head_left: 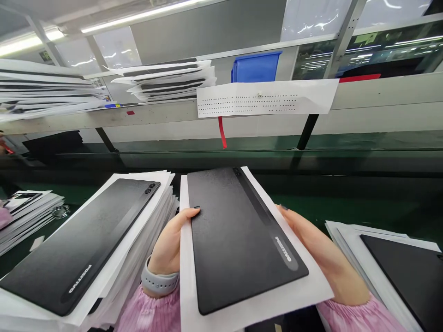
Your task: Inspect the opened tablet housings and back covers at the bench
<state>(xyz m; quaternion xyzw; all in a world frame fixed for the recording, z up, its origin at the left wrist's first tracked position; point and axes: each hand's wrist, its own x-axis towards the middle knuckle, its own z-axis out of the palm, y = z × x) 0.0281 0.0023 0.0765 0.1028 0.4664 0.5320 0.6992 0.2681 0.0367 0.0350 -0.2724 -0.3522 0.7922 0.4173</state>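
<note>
A black tablet back cover (238,240) with POSITIVO lettering lies on a white sheet (218,318), both raised in front of me and tilted. My left hand (173,242) grips the left edge, thumb on top of the cover and the other fingers hidden beneath. At the right edge of the sheet, my right hand (308,230) holds on from the side, with most of its fingers out of sight underneath. To the left, a similar back cover (86,240) tops a tall stack of white sheets (138,258). Another dark cover (404,272) rests on sheets at the right.
A smaller stack of sheets (38,216) sits at the far left, beside a bit of pink sleeve. The shelf (155,113) above carries layered stacks (173,83) and a blue bin (256,67). A perforated white strip (266,99) hangs on its front. The bench surface is dark green.
</note>
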